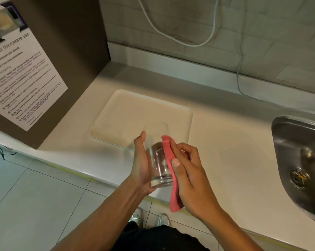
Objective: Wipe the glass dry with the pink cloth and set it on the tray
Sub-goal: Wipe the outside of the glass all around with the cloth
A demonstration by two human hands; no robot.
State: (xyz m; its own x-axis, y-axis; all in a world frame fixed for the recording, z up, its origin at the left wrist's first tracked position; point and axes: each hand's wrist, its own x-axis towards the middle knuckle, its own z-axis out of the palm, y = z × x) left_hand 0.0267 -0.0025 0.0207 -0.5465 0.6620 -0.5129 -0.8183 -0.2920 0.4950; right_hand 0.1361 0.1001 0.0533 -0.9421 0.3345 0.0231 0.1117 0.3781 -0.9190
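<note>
A clear drinking glass [157, 156] is held in the air above the counter's front edge, tilted with its mouth pointing away from me. My left hand [141, 165] grips its left side and base. My right hand [189, 171] presses a pink cloth [171, 171] against the glass's right side; the cloth hangs down below the hand. The cream tray [135, 113] lies flat on the counter just beyond the glass, with nothing on it.
A steel sink [301, 160] is set into the counter at the right. A brown cabinet side with a microwave-use notice [20, 69] stands at the left. White cables [240, 73] hang along the tiled back wall. Floor tiles and my shoes show below.
</note>
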